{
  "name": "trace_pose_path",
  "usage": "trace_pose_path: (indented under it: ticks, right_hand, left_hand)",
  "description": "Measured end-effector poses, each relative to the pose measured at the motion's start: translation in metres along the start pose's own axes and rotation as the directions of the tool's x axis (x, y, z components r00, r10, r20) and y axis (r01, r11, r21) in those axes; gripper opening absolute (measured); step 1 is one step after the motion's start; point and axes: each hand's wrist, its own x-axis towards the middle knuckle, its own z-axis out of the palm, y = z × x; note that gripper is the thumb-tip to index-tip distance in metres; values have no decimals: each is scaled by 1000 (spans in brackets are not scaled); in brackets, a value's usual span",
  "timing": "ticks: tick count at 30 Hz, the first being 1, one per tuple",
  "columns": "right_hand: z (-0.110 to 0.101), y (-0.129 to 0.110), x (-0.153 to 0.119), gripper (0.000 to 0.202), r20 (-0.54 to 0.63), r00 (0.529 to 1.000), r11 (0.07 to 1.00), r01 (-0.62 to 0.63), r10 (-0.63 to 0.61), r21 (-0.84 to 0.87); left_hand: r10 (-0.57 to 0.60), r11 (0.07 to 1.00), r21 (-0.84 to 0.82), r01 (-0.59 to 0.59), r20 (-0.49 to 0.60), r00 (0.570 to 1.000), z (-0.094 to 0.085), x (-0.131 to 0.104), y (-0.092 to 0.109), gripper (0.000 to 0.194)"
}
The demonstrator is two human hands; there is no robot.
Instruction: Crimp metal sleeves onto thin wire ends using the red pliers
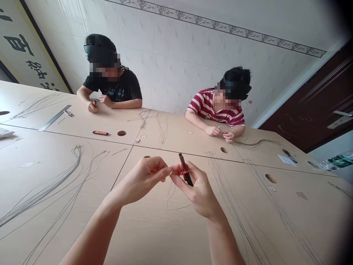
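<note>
Above the middle of the table, my left hand (149,175) pinches the end of a thin grey cord (167,206); whatever tiny part sits at its tip is too small to make out. My right hand (197,187) is closed around a slim black-and-red hand tool (185,172), pointing up and slightly left; its exact kind does not show. The right thumb and forefinger meet the left fingertips at the cord's end. Below the hands the cord hangs in a loose loop to the tabletop.
Bundled cords with metal ends (78,147) lie left, more cords (220,184) right. A red-and-black case (100,133), a steel ruler (55,117) and a pen (289,156) lie farther off. Two people, one in a black shirt (129,88), one in a striped shirt (204,101), work opposite.
</note>
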Motion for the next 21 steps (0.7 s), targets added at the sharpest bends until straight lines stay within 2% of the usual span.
trace_pose_path:
  ticks: [7,13,17,21]
  right_hand:
    - [4,-1,4,11,1,1000,995,19,-19,102]
    - [2,8,5,18,-94,992,974,-58,80,220]
    - [1,14,8,19,-155,974,926,-97,163,364]
    - [2,16,10,25,-136,961,833,-135,243,537]
  left_hand:
    - [41,998,-46,-42,-14,999,2,1,3,35]
    - [28,998,-54,-29,-35,999,1,1,4,37]
    - [8,1000,-22,-9,-82,997,3,4,1,29]
    - [94,994,-44,-100,-119,988,7,7,2,14]
